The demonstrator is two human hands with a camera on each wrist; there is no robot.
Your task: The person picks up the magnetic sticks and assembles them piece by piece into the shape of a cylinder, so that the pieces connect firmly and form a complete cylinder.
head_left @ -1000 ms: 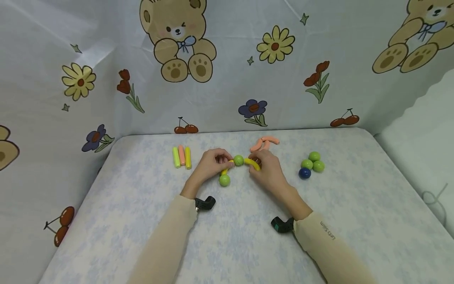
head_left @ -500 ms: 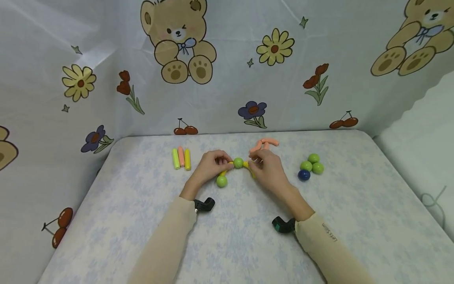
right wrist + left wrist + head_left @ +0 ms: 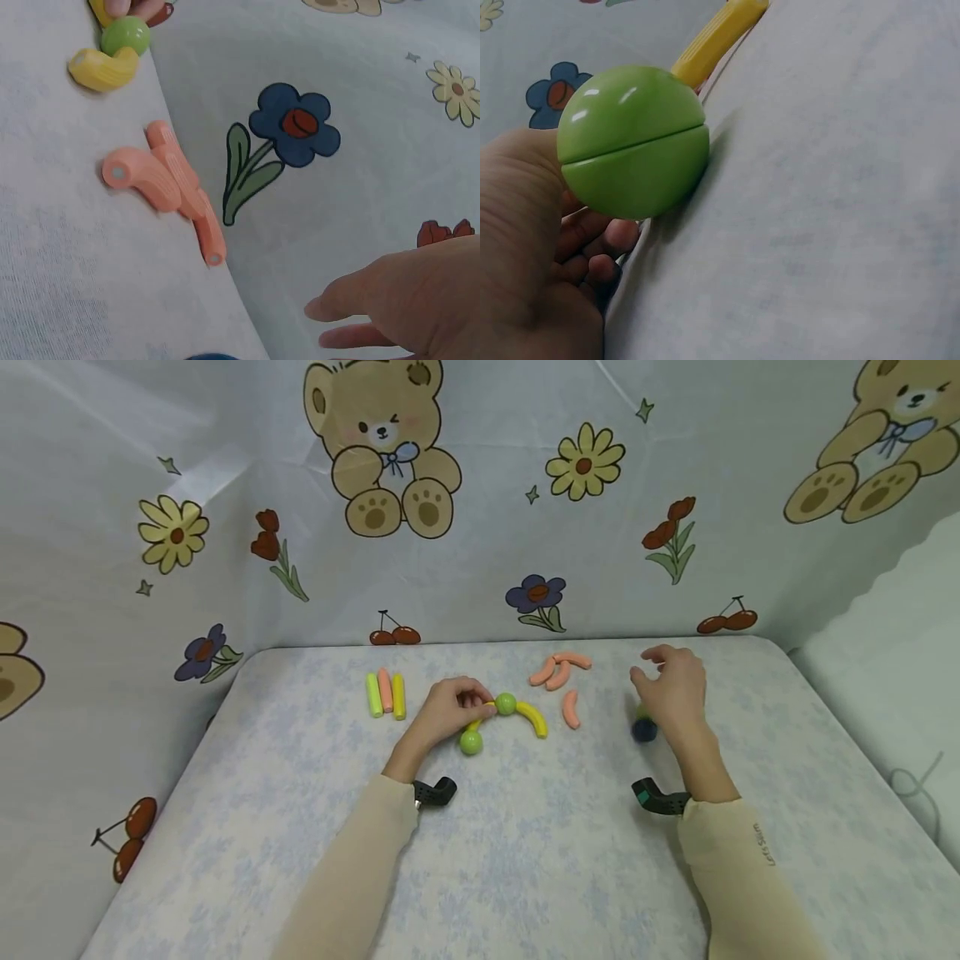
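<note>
My left hand (image 3: 453,706) pinches a curved yellow stick (image 3: 475,725), part of which its fingers hide. A green ball (image 3: 471,742) joins this stick's near end, and another green ball (image 3: 506,703) sits at its far end. From that second ball a second curved yellow stick (image 3: 533,719) runs right and toward me. My right hand (image 3: 675,689), fingers loosely bent and apart, hovers above the loose balls at the right. Beneath it a dark blue ball (image 3: 644,730) and a bit of a green ball (image 3: 643,712) show; other green balls are hidden.
Behind the yellow sticks lie several curved peach sticks (image 3: 558,675), with one more peach stick (image 3: 572,708) nearer. Three straight sticks, light green (image 3: 374,695), peach (image 3: 386,691) and yellow (image 3: 399,697), lie left of my left hand. A printed cloth (image 3: 465,577) hangs behind the table.
My right hand has let go of the right curved yellow stick, which now joins the green ball, and has moved right over the loose balls. A nearer peach stick is uncovered. My left hand stays put.
</note>
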